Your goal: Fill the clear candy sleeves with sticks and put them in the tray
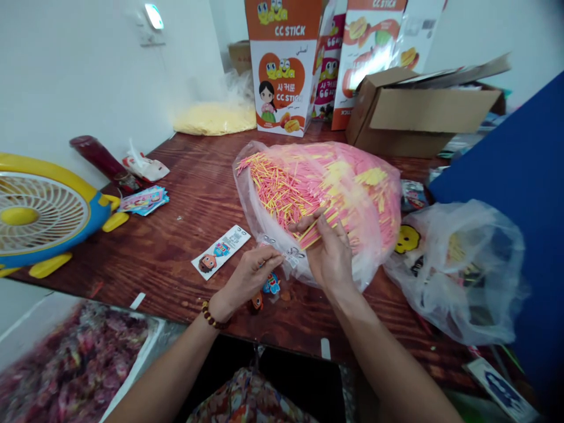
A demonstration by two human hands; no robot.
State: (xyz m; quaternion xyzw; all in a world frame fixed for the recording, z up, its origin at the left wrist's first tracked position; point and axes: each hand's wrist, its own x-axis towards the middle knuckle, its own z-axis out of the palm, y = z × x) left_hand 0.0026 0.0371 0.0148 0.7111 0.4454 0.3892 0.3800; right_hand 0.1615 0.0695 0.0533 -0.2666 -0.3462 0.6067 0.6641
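Observation:
A large clear plastic bag [374,267] lies open on the table, full of thin pink and yellow sticks [282,191]. My right hand [330,255] is at the bag's near edge, closed around a few of these sticks, which point down and left. Just left of it, my left hand [253,273] pinches a small clear printed pouch [272,284] with a cartoon picture and blue lettering. The pouch's upper edge [294,254] is close to my right fingers. A flat white printed pouch [221,251] rests on the table left of my left hand.
A yellow and blue fan [48,214] stands at left, near stacked printed packets [145,200]. Printed cartons [282,70] and an open cardboard box [423,111] line the back. At right are a white plastic bag [462,270] and a blue panel [506,176].

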